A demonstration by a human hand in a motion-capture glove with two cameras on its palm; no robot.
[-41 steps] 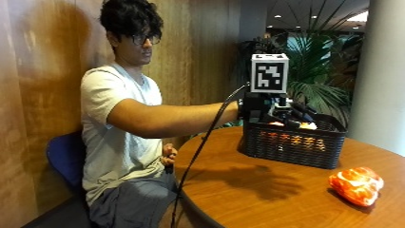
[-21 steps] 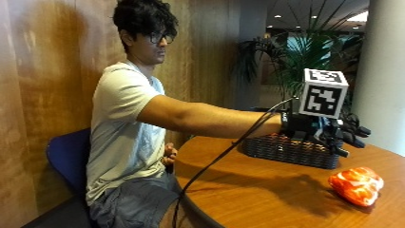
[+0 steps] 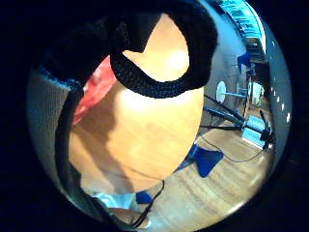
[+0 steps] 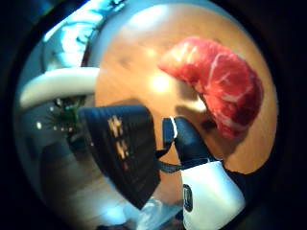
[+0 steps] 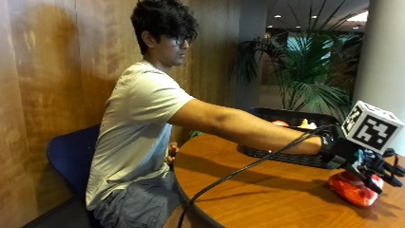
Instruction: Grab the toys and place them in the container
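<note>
A red marbled meat-shaped toy (image 5: 353,190) lies on the round wooden table (image 5: 265,194) near its right side. My gloved right hand (image 5: 373,164) hovers right over the toy, fingers spread and straight, holding nothing. In the thumb side palm view the toy (image 4: 220,86) lies just beyond my thumb (image 4: 189,141); whether they touch I cannot tell. The toy's edge (image 3: 94,89) also shows in the little finger side view. The black mesh basket (image 5: 294,160) stands behind my forearm, with red and yellow toys (image 5: 307,124) inside it.
The basket (image 4: 122,148) stands close beside the hand on the table (image 4: 139,62). The person sits on a blue chair (image 5: 66,152) against a wood-panelled wall. A potted palm (image 5: 303,71) and a white column (image 5: 380,57) stand behind the table.
My hand has moved from above the basket out past it and down over the red toy, fingers now spread. The outside camera has shifted as well.
</note>
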